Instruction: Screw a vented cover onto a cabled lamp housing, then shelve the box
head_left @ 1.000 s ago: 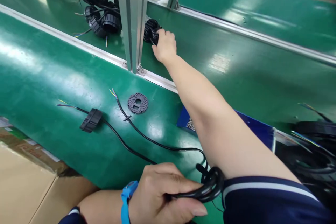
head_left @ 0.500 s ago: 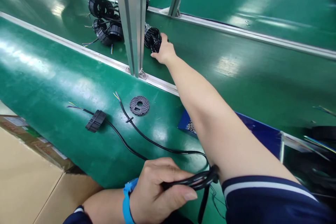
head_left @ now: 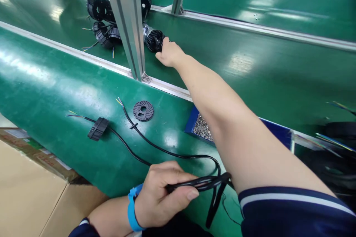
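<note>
My left hand (head_left: 168, 196) is closed around a looped black cable (head_left: 204, 183) in the foreground, thumb on top. My right hand (head_left: 170, 52) reaches across the frame rail, its fingers wrapped on the near end of a black cable bundle (head_left: 154, 40) with clear wrap around it; some fingertips are hidden. On the green bench (head_left: 55, 89) lie a black ribbed cap (head_left: 98, 129) threaded on a cable with bare coloured wires, another wire-ended cable (head_left: 155, 144) with a small crosspiece, and a round black disc (head_left: 143, 111) with cut-outs.
An upright metal post (head_left: 129, 33) stands just left of my right hand. Several black round housings (head_left: 102, 33) with wires lie behind it. A blue bin (head_left: 201, 127) of small metal parts sits under my right arm. A cardboard box (head_left: 27, 189) is at lower left.
The view has shifted slightly, so the bench items appear further left. More of the blue bin shows. Both hands keep their holds on the looped cable and the cable bundle.
</note>
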`<state>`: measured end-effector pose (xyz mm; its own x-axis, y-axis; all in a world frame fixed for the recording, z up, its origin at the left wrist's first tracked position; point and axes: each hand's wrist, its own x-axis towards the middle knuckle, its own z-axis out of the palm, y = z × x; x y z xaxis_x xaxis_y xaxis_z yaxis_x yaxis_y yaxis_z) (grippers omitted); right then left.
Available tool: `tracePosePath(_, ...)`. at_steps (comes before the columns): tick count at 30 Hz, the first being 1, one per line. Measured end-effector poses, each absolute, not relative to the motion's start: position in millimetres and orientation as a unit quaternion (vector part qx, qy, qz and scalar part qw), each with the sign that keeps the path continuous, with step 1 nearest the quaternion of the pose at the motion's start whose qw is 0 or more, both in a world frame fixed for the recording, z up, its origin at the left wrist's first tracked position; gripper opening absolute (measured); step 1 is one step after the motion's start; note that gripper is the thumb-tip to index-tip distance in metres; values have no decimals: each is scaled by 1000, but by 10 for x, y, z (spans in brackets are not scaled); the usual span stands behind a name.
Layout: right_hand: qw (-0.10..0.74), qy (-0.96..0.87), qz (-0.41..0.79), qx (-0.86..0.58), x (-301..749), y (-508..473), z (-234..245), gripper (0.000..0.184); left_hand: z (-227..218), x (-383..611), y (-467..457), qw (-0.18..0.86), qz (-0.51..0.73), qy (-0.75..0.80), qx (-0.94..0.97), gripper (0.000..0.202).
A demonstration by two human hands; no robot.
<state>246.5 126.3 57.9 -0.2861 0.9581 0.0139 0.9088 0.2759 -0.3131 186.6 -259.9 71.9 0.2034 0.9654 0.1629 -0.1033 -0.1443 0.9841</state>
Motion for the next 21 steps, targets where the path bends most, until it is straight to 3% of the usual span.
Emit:
tracePosePath(5,65,-821,89,-560,2886,1042,724,57,736,1854,-2591,537,492,382,569,27)
tracePosePath(11,-41,-822,76,-562,3732,890,932,52,753,1860,-2574,534,491,375,577,32)
tracePosePath(14,-95,-785,84,-606,3924,976,979,73,756,1856,-2570,522,491,367,593,32)
tracePosePath(17,-17,-804,98,-587,3845,1034,904,103,747,1844,-2566,498,502,345,617,29)
tracePosePath(21,76,-815,89,-567,3531,1009,665,116,725,1837,-2548,457,513,307,659,30)
